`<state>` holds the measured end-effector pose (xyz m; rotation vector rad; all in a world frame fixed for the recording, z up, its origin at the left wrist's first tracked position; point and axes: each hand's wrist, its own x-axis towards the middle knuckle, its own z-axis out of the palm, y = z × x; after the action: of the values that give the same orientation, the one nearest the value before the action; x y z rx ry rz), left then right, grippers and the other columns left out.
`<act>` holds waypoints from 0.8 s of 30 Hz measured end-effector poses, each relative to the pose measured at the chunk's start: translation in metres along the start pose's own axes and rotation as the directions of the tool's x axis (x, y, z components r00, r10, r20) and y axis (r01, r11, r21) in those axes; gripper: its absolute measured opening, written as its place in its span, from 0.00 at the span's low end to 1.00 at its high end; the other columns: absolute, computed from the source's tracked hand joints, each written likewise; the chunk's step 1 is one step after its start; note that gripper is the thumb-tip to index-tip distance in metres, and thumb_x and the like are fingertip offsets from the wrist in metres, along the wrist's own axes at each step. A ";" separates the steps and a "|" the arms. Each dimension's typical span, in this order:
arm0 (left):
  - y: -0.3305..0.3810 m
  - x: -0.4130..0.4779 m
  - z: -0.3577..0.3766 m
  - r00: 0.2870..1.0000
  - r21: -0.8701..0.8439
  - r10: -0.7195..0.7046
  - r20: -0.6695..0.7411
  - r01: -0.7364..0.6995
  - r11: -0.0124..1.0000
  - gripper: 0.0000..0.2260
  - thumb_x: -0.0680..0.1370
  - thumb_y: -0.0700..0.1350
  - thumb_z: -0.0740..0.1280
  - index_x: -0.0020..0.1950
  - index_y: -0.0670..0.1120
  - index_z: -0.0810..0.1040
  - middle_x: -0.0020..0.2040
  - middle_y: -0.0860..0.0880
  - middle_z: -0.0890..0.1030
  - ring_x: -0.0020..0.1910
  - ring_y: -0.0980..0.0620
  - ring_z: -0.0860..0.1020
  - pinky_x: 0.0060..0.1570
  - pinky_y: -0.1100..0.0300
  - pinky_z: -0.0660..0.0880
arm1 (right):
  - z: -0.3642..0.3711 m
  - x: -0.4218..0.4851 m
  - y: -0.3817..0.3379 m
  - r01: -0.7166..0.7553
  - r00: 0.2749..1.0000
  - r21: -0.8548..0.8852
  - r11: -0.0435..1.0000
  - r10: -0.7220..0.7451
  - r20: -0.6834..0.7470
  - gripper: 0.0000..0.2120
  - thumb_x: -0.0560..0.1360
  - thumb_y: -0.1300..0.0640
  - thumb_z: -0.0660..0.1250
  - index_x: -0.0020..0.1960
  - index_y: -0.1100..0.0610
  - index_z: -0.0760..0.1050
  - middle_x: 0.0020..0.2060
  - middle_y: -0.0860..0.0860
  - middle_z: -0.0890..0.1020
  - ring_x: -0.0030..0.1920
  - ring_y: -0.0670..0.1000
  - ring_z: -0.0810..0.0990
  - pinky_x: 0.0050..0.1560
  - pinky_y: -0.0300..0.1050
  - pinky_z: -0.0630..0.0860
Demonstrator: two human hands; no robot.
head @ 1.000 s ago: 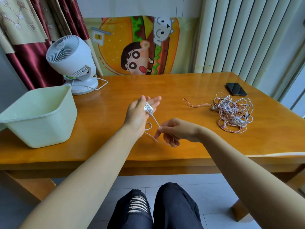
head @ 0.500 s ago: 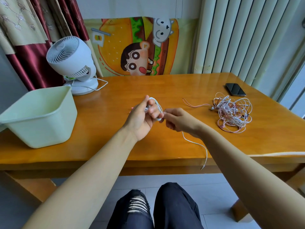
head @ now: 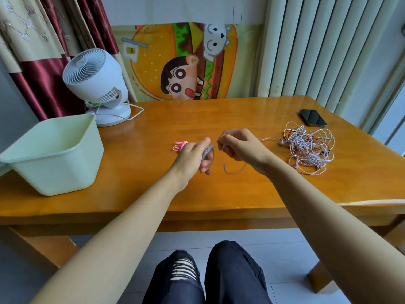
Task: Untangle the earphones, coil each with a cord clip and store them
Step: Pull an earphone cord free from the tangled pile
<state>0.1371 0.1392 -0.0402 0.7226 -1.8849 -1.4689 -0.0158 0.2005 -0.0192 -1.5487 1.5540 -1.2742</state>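
Both hands raised over bench centre, close together.
- Left hand: grip clamped on a small coil of white earphone cord, thumb on top, fingers curled under. Coil blurred; turns cannot be counted.
- Right hand: at 3 o'clock of the left, grip pinched together on the same cord, just above the coil.
- Loose end curves out at 6 o'clock of the right hand; contact with bench cannot be told.
- Pink cord clips: on bench at 9 o'clock of the left hand, partly hidden behind it.
- Tangled earphones, pink and white: on bench at 3 o'clock of the hands, well apart.
- Pale green bin: 9 o'clock, near bench edge.
- White fan: 10 o'clock.
- Phone: 2 o'clock, beyond the tangle.
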 end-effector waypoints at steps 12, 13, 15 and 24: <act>0.005 0.008 0.003 0.965 -0.354 0.031 -0.260 -0.125 0.927 0.12 0.85 0.44 0.54 0.49 0.44 0.76 0.59 0.44 0.82 0.61 0.48 0.79 0.63 0.56 0.73 | 0.019 -0.011 0.022 -0.041 0.894 -0.327 0.944 0.181 0.409 0.15 0.84 0.58 0.55 0.57 0.61 0.79 0.31 0.51 0.73 0.27 0.43 0.68 0.30 0.32 0.67; 0.001 0.008 0.001 0.956 -0.143 0.075 -0.282 -0.119 0.983 0.13 0.85 0.44 0.54 0.50 0.44 0.77 0.59 0.45 0.82 0.61 0.49 0.79 0.62 0.56 0.73 | 0.020 -0.011 0.020 -0.023 0.882 -0.351 0.936 0.185 0.434 0.14 0.84 0.58 0.56 0.57 0.61 0.80 0.31 0.50 0.74 0.28 0.43 0.69 0.31 0.32 0.67; -0.006 0.007 -0.002 0.944 0.352 0.195 -0.266 -0.093 0.931 0.14 0.84 0.44 0.55 0.52 0.45 0.81 0.55 0.50 0.83 0.55 0.51 0.80 0.56 0.55 0.76 | 0.018 -0.010 0.014 0.040 0.888 -0.393 0.919 0.148 0.436 0.13 0.83 0.58 0.58 0.56 0.59 0.81 0.33 0.50 0.76 0.31 0.43 0.71 0.33 0.33 0.69; -0.011 -0.001 -0.005 0.995 0.175 -0.090 -0.050 0.098 0.980 0.18 0.83 0.46 0.56 0.35 0.42 0.73 0.28 0.48 0.73 0.29 0.50 0.71 0.39 0.55 0.72 | -0.001 0.006 0.026 0.193 0.954 -0.519 0.833 -0.282 -0.098 0.09 0.73 0.50 0.74 0.41 0.56 0.84 0.30 0.47 0.81 0.30 0.44 0.76 0.33 0.41 0.73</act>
<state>0.1420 0.1336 -0.0505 0.9298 -1.9908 -1.3426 -0.0274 0.1917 -0.0412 -2.0608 1.9689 -1.2121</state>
